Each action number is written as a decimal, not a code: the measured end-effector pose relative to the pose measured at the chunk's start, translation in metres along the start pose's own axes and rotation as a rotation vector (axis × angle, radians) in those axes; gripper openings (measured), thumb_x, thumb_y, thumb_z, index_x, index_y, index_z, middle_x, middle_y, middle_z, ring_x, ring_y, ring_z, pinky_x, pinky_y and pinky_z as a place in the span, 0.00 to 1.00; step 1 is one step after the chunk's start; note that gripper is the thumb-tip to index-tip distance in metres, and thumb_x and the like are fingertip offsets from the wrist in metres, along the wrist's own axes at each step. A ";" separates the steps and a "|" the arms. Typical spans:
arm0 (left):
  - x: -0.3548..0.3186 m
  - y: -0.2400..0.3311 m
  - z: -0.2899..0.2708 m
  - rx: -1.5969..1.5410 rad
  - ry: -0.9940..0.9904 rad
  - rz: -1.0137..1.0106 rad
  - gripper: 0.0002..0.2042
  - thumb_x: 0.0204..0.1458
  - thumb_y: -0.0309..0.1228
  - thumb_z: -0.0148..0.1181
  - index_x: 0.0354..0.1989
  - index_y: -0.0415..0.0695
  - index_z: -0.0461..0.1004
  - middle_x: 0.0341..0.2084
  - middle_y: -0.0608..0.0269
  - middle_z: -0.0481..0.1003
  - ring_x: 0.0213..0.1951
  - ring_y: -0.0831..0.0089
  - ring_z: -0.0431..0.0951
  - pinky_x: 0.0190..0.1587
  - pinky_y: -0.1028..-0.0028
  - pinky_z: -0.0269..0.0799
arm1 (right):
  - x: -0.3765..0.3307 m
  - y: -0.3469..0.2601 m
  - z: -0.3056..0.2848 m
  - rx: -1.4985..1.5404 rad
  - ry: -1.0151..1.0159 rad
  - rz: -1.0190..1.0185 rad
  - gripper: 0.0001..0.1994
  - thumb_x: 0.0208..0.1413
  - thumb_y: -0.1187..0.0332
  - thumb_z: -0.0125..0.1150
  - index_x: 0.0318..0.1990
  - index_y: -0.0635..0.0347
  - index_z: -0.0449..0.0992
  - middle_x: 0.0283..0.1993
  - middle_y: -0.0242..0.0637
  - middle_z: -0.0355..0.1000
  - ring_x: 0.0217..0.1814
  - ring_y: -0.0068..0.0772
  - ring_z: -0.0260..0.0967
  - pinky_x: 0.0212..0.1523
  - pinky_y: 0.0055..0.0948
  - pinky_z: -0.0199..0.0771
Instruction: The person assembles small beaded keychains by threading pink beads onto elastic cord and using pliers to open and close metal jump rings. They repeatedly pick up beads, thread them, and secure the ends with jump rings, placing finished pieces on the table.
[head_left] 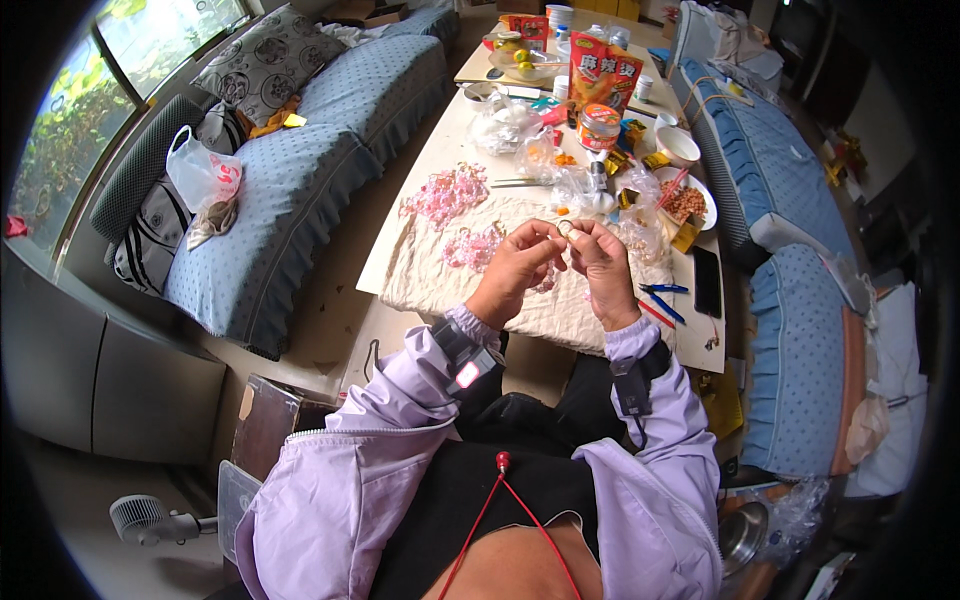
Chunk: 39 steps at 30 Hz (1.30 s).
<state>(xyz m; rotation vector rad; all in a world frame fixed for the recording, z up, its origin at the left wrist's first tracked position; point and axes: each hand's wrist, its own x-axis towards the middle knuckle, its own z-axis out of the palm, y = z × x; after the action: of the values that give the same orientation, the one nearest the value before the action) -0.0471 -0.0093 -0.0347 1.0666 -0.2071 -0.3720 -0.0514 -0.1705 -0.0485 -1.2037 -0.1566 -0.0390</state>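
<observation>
Over the near part of a cream cloth (420,270), my left hand (522,262) and my right hand (598,262) meet with their fingertips nearly together. Both are closed in a pinch on a small ring (565,228), seemingly metal. Some pink beads (545,282) show just below the fingers; whether they hang from the ring I cannot tell. A pile of pink beaded strings (446,194) lies on the cloth beyond my left hand, and a smaller pink bead pile (470,248) is close beside that hand.
Blue-handled pliers (664,298), a red stick (655,312) and a black phone (707,282) lie right of my right hand. Farther back are clear plastic bags (580,190), a plate of nuts (708,205), a tub (598,126) and red food packages (600,70). Blue-covered sofas (290,170) flank the table.
</observation>
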 end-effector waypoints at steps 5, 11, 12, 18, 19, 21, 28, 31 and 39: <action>0.003 -0.010 0.004 0.011 0.059 0.111 0.05 0.57 0.28 0.62 0.37 0.44 0.72 0.26 0.66 0.77 0.18 0.88 0.64 0.20 0.85 0.57 | -0.003 0.003 0.009 -0.028 0.077 -0.057 0.06 0.62 0.67 0.58 0.41 0.60 0.73 0.29 0.21 0.67 0.27 0.11 0.57 0.29 0.14 0.57; -0.001 -0.022 0.013 0.100 0.160 0.275 0.06 0.57 0.26 0.63 0.37 0.42 0.71 0.26 0.64 0.77 0.20 0.86 0.68 0.21 0.84 0.62 | -0.006 0.006 0.009 -0.026 0.061 -0.074 0.10 0.62 0.64 0.59 0.45 0.57 0.72 0.34 0.22 0.70 0.31 0.10 0.64 0.35 0.13 0.67; -0.002 -0.024 0.016 0.106 0.190 0.306 0.06 0.57 0.26 0.63 0.37 0.41 0.71 0.26 0.64 0.77 0.20 0.86 0.68 0.22 0.84 0.62 | -0.006 0.007 0.010 -0.005 0.043 -0.099 0.09 0.62 0.64 0.59 0.45 0.57 0.72 0.34 0.21 0.70 0.31 0.10 0.64 0.35 0.13 0.67; -0.005 -0.026 0.015 0.007 0.121 0.268 0.07 0.58 0.27 0.62 0.41 0.41 0.72 0.28 0.63 0.78 0.22 0.85 0.69 0.24 0.82 0.66 | -0.006 0.004 0.013 0.017 0.051 -0.148 0.10 0.63 0.63 0.59 0.46 0.58 0.72 0.33 0.20 0.68 0.31 0.09 0.63 0.35 0.13 0.68; -0.006 -0.025 0.012 -0.056 0.081 0.205 0.07 0.59 0.27 0.61 0.42 0.40 0.72 0.29 0.63 0.78 0.22 0.84 0.69 0.25 0.81 0.67 | -0.007 0.003 0.013 0.025 0.055 -0.154 0.10 0.63 0.63 0.59 0.46 0.58 0.72 0.33 0.20 0.68 0.31 0.09 0.63 0.35 0.13 0.68; -0.005 -0.023 0.007 -0.071 -0.011 0.176 0.08 0.59 0.27 0.61 0.44 0.41 0.72 0.31 0.63 0.78 0.25 0.83 0.71 0.30 0.80 0.69 | -0.007 0.001 0.012 0.022 0.059 -0.146 0.10 0.63 0.64 0.58 0.46 0.60 0.72 0.35 0.23 0.69 0.33 0.11 0.64 0.37 0.15 0.70; -0.006 -0.029 -0.003 -0.065 -0.068 0.067 0.13 0.55 0.23 0.63 0.48 0.42 0.71 0.39 0.64 0.78 0.40 0.79 0.76 0.46 0.77 0.72 | -0.005 -0.004 0.007 0.006 0.056 -0.112 0.08 0.64 0.67 0.57 0.45 0.62 0.73 0.39 0.26 0.70 0.37 0.14 0.67 0.40 0.17 0.73; -0.003 -0.031 -0.006 -0.088 -0.099 0.072 0.15 0.54 0.22 0.64 0.49 0.42 0.71 0.40 0.65 0.78 0.43 0.77 0.77 0.50 0.75 0.71 | -0.005 -0.005 0.009 0.024 0.038 -0.108 0.08 0.63 0.67 0.57 0.45 0.62 0.73 0.38 0.25 0.70 0.37 0.13 0.67 0.40 0.16 0.71; -0.001 -0.021 -0.012 -0.035 -0.101 0.126 0.22 0.50 0.19 0.65 0.55 0.42 0.68 0.49 0.62 0.73 0.49 0.73 0.73 0.55 0.73 0.70 | -0.005 -0.017 0.013 -0.011 0.025 -0.118 0.07 0.63 0.68 0.58 0.44 0.61 0.74 0.34 0.20 0.68 0.31 0.09 0.58 0.32 0.13 0.60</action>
<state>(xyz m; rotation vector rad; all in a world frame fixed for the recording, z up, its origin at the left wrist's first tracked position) -0.0485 -0.0080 -0.0586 0.9963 -0.3546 -0.3149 -0.0597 -0.1648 -0.0292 -1.2034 -0.2055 -0.1578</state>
